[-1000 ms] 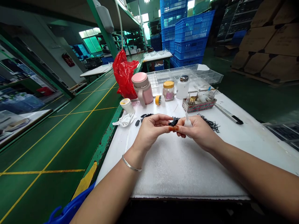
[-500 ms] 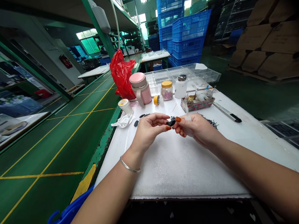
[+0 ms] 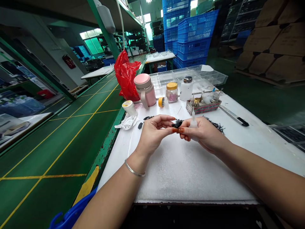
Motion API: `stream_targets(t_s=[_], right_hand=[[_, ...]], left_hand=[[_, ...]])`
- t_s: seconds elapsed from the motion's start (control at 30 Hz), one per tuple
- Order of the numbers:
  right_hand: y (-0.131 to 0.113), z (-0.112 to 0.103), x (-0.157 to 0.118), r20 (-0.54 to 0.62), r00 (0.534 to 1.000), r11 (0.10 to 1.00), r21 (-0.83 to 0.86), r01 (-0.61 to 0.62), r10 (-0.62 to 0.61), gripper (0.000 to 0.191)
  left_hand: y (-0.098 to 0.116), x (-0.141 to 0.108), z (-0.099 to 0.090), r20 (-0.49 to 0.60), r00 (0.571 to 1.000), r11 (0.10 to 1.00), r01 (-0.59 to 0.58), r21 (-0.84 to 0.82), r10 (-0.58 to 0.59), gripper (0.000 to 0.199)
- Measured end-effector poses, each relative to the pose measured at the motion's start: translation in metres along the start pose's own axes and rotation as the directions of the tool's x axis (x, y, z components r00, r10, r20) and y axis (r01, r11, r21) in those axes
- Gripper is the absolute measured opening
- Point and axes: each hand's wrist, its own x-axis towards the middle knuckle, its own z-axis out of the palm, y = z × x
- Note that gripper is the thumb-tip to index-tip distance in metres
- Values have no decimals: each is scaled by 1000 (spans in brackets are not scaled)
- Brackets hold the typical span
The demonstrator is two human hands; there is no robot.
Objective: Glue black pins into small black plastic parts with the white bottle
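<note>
Head view: above the bench [image 3: 178, 178], between its near and far edges, the left hand [image 3: 154, 132] pinches a small black part [image 3: 177, 124] between thumb and fingers. The right hand [image 3: 203, 132] grasps a translucent nozzle bottle [image 3: 193, 123], thumb tip close to the part; contact cannot be told. 1 pink mug [image 3: 149, 94] stands near the far left corner.

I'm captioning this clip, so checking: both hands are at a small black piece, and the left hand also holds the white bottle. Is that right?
Not quite: the head view shows the white bottle in the right hand, not the left hand. Both hands are indeed at the small black piece.
</note>
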Motion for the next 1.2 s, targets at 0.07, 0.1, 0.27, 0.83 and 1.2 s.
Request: stream_targets(t_s=[0.07, 0.1, 0.27, 0.83, 1.2], right_hand=[[0, 1, 0, -8, 1000, 999, 19, -28, 29, 28], [0, 1, 0, -10, 999, 998, 38, -51, 52, 28], [-1, 2, 1, 41, 986, 969, 183, -165, 161, 23], [4, 0, 1, 89, 977, 945, 249, -212, 195, 24], [1, -12, 7, 0, 994, 985, 136, -105, 106, 29]], left_hand=[[1, 0, 1, 8, 1000, 1000, -9, -3, 9, 34], [1, -1, 1, 12, 1000, 1000, -12, -6, 12, 34], [2, -1, 3, 25, 1000, 999, 1, -37, 0, 36], [-1, 0, -1, 101, 993, 990, 76, -115, -64, 40], [4, 3, -6, -9, 996, 992, 93, -84, -94, 28]])
